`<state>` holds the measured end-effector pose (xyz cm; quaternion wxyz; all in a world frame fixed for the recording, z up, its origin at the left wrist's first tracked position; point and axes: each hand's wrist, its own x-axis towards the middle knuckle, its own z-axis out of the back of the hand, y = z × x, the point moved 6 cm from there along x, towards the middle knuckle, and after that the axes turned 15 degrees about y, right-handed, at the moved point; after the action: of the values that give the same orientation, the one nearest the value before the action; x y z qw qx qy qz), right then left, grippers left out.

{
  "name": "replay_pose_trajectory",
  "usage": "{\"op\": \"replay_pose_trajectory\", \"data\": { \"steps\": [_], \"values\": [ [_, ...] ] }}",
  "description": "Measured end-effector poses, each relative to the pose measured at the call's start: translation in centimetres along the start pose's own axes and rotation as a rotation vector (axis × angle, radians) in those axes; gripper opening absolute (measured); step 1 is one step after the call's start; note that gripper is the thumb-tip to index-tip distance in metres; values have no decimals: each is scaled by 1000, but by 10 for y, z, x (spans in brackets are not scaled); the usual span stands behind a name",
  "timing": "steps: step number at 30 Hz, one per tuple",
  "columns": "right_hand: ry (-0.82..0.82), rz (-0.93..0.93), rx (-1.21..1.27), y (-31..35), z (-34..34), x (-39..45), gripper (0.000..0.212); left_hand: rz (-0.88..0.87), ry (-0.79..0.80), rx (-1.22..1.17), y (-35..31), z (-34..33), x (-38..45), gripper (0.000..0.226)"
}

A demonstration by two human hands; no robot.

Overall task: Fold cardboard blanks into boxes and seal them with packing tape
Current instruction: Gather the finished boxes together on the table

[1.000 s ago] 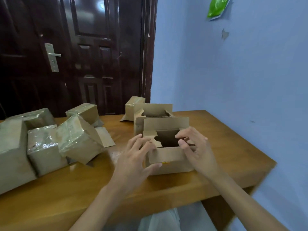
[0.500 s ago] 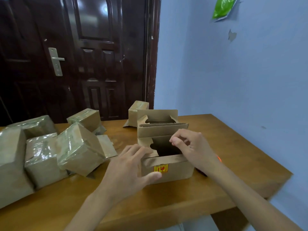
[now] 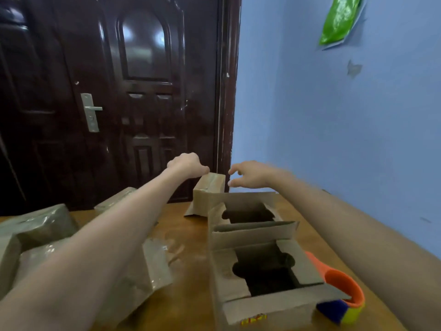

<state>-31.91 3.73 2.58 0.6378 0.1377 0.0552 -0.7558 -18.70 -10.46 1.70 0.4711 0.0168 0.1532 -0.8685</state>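
Wooden table beside a blue wall. Both arms reach past two open-topped boxes to the far box: left hand grips its top edge; right hand hovers beside, fingers loosely spread, likely to fetch it. Tape dispenser lies near.

Matt brown cardboard boxes, glossy wooden table, glossy dark door.

Bare tabletop runs up the middle, a lane between the taped boxes piled left and two open boxes lined up right. The far box blocks the lane's far end. An orange tape dispenser crowds the near open box's right side; the blue wall closes in beyond.
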Motion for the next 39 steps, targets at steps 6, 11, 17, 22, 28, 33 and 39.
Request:
{"op": "replay_pose_trajectory", "data": {
  "steps": [6, 11, 17, 22, 28, 33, 39],
  "values": [
    [309, -66, 171, -32, -29, 79, 73, 1, 152, -18, -16, -30, 84, 84],
    [420, -67, 143, -41, -55, 118, 78, 22, 233, 79, -22, -47, 119, 98],
    [413, -57, 146, -44, -57, 132, 72, 8, 177, 195, -29, -53, 120, 89],
    [258, -47, 272, -34, -34, 107, 75, 29, 53, 87, -10, -10, 92, 103],
    [-78, -2, 373, -6, 19, 55, 84, -17, -30, -330, 36, 79, 6, 106],
    [-189, 172, 785, 36, 45, -1, 90, -273, -78, -820, 56, 108, -99, 70],
    [-393, 369, 921, 77, 46, -76, 56, -410, 3, -1192, 86, 59, -200, 62]
  ]
}}
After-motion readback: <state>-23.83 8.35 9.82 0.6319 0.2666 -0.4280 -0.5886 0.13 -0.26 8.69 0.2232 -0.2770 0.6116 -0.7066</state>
